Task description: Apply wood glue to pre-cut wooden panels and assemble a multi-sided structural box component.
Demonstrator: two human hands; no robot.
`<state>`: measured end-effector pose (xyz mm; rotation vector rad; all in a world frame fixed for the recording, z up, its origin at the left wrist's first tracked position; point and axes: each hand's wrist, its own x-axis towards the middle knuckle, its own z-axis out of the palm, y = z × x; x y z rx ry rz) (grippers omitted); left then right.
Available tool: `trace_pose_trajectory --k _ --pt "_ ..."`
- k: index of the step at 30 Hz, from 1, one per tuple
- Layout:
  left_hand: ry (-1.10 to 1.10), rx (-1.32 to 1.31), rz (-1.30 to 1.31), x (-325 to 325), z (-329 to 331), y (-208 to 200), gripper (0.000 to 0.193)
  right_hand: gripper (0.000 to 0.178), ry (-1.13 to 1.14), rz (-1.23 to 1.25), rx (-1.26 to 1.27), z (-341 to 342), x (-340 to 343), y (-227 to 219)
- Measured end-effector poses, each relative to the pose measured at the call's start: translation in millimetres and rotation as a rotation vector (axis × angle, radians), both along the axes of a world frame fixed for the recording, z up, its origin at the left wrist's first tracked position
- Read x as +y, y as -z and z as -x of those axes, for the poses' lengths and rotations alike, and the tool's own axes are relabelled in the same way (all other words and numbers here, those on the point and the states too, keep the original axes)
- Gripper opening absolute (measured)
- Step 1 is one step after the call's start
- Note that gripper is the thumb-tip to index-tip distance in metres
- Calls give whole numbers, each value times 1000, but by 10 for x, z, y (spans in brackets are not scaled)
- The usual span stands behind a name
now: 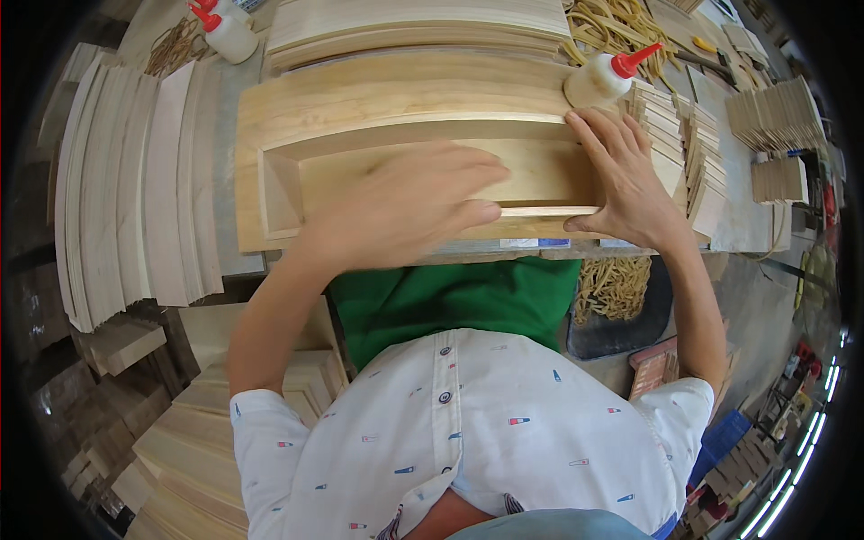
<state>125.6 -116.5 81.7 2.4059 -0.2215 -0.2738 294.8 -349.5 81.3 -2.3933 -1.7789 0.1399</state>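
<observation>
The grey workbench (742,220) is spreading across the person's front, and a tall stack of curved-edged boards (135,180) is standing at its left. Between the stack and some smaller slats (652,130), an open wooden box (281,193) is lying near the bench's front edge, its long axis running left to right. The left hand (414,193) is reaching over its middle, fingers extended rightward, thumb apart, with nothing visible in it (motion is blurring it, so whether it is touching the box I cannot tell). The right hand (630,184) is spanning the box's right end, thumb against the near wall, fingers at the far one, nearer that end than the left. Just beyond its fingertips, a red-nozzled bottle (597,81) is standing.
</observation>
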Motion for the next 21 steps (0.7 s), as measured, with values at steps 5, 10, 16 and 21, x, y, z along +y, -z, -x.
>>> trace_pose_trajectory --k 5,10,16,21 --pt "235 364 26 -210 -817 221 48 113 3 17 33 -22 -22 1" --pt "256 325 -144 -306 -838 344 53 108 22 -7 5 -33 -52 54" --pt "270 255 -202 -398 -848 345 55 112 13 -8 6 -39 -75 86" --pt "246 234 -252 -589 -1035 358 40 116 10 -4 12 -52 -80 79"
